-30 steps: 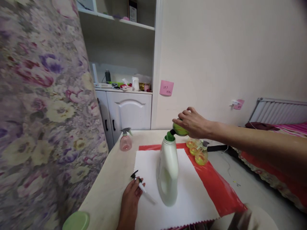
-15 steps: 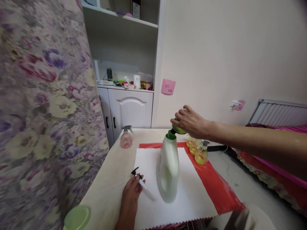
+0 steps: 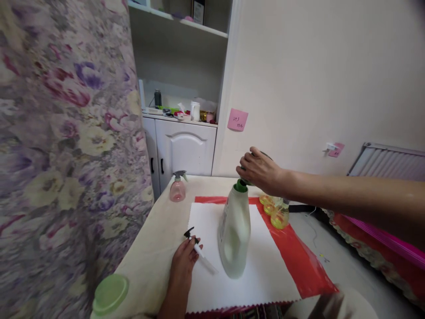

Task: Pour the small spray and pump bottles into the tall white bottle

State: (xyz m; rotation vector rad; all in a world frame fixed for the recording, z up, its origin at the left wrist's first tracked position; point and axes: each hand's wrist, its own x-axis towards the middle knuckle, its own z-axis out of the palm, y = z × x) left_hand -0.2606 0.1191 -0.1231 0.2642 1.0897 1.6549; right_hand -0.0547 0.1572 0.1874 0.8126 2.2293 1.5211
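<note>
My left hand [image 3: 183, 257] is closed around a pump dispenser top [image 3: 196, 249] with a black head and a long clear tube, low over the white sheet. A large pale green jug [image 3: 235, 239] stands upright on that sheet with its cap off. In its mouth sits a green funnel-like piece [image 3: 241, 186]. Above the mouth, my right hand [image 3: 260, 168] grips a small green bottle [image 3: 247, 182], tilted with its dark neck down at the green piece. Most of the bottle is hidden behind my fingers.
A pink spray bottle [image 3: 178, 190] stands at the table's back left. Several yellow-tinted bottles [image 3: 279, 217] stand on the red sheet [image 3: 299, 257] at right. A light green lid-like round thing [image 3: 110, 293] lies front left. A floral curtain [image 3: 76, 168] hangs at left.
My right hand has turned the small bottle, so less of its green side shows now. The view has shifted slightly. My left hand still holds the pump, and the jug stands in place.
</note>
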